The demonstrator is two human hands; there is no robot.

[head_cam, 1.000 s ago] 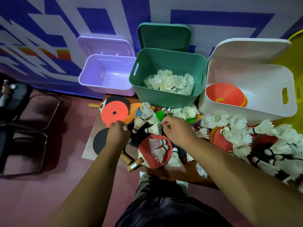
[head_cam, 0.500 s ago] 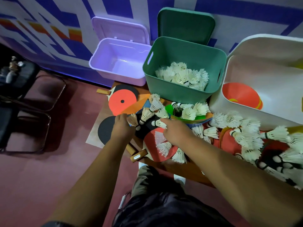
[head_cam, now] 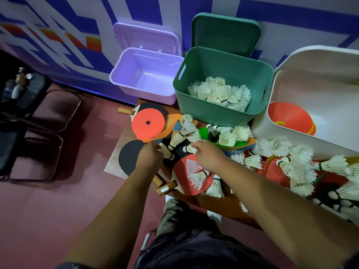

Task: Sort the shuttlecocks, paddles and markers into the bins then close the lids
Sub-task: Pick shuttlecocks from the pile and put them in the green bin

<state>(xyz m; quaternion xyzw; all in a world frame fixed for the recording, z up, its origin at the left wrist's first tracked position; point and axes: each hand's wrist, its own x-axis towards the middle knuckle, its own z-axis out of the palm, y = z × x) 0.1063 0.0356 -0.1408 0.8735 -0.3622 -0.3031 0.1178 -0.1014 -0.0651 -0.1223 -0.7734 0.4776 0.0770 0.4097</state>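
Both left hand (head_cam: 149, 159) and right hand (head_cam: 210, 155) pinch shuttlecocks (head_cam: 191, 149) (white).

Three bins are counted along the far side: one purple bin (head_cam: 147, 94), one green bin (head_cam: 213, 113) and one white bin (head_cam: 261, 128), each with one lid (head_cam: 225, 32) raised. The shuttlecocks (head_cam: 221, 92) are too many to be counted exactly: well over a dozen are heaped in the green bin, dozens more on the table (head_cam: 229, 208). At least four paddles (head_cam: 128, 158) and five markers (head_cam: 287, 117) are made out.
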